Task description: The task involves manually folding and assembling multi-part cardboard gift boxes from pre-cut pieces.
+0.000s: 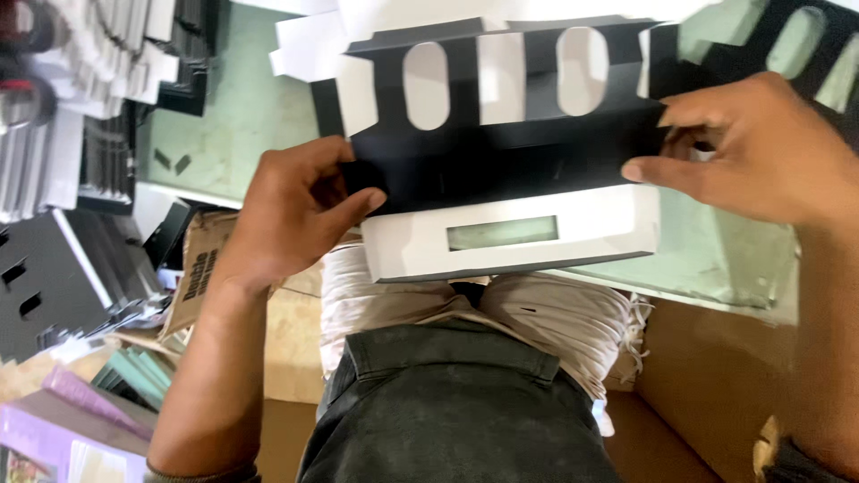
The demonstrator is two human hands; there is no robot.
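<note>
Left hand [291, 210], right hand [752, 148] — gripping black-and-white die-cut carton [501, 170]; above lap

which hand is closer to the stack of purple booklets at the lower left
Left. The left hand grips the black-and-white cardboard box blank on the side above the purple booklets; the right hand holds the blank's far end.

Carton blank [501, 161]: black outside, white inside, oval cutouts on top, rectangular window below; part-folded, held level above lap.
</note>
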